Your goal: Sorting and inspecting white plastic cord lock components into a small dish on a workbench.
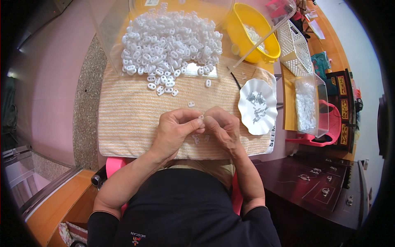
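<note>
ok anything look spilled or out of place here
A few white clips have strayed from the big pile onto the striped towel, and two more lie under the hands, left hand and right hand. Otherwise nothing looks damaged or askew.

Likely home workspace, towel-covered table (123, 123), carved wooden cabinet (321, 193)

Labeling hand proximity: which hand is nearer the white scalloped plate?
Right. The right hand sits just left of the plate, a small gap between them. The left hand is farther left, beyond the right hand, fingertips meeting it on a small white piece.
</note>
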